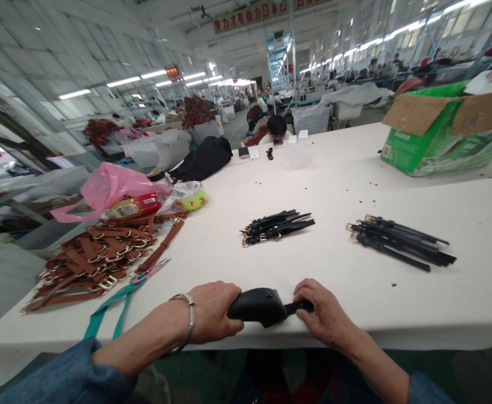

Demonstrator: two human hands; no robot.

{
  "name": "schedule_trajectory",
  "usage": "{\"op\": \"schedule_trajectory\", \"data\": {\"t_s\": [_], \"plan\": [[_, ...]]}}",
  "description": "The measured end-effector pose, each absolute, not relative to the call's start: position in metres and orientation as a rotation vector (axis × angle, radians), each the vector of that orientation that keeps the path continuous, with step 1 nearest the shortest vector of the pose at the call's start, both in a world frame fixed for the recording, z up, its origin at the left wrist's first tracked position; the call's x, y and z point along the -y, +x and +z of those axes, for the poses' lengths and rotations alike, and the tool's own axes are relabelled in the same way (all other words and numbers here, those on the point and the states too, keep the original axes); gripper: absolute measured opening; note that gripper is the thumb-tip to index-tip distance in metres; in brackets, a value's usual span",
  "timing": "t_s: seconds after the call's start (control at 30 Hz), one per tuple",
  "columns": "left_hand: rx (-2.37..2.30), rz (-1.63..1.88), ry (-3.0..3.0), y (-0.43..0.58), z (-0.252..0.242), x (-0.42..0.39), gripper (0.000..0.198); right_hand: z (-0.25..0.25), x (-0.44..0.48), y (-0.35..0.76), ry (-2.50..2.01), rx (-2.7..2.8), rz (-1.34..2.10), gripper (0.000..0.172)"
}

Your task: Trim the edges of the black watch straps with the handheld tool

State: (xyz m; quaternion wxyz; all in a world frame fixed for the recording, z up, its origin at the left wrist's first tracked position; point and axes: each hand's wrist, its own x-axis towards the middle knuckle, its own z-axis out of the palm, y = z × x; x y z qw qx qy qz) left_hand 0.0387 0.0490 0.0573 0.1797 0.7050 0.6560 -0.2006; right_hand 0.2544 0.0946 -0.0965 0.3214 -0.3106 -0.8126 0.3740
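Black tool (256, 306) sits at the near edge of the white bench (313, 179), lower centre of the frame. The left hand (212, 311) has its grip clenched around the rear of the tool. The right hand (323, 314) pinches a black strap (298, 307) whose end enters the front of the tool, so one strap appears to be in work. Two lots of black straps lie farther back: the centre bundle (277, 226) and the right bundle (399, 241). Which lot is finished and which is waiting cannot be told. The brown straps (98, 255), heaped at lower left, lie well apart from both hands. A green box (439, 146) stands at upper right.
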Motion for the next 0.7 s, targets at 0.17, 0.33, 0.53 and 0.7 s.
{"op": "schedule_trajectory", "data": {"t_s": [0.17,0.33,0.53,0.7], "plan": [[-1.863,-0.639,2.053,0.055,0.058,-0.058,0.028,-0.097,-0.094,0.254,-0.827,2.143,0.983,0.022],[-1.836,-0.659,2.093,0.061,0.055,-0.062,0.028,-0.096,-0.096,0.257,-0.786,2.153,1.011,0.021],[-1.754,-0.794,2.077,0.059,0.065,-0.073,0.031,-0.095,-0.095,0.256,-0.781,2.159,1.033,0.022],[-1.818,-0.764,2.103,0.074,0.06,-0.075,0.033,-0.095,-0.096,0.256,-0.803,2.142,1.027,0.023]]}}
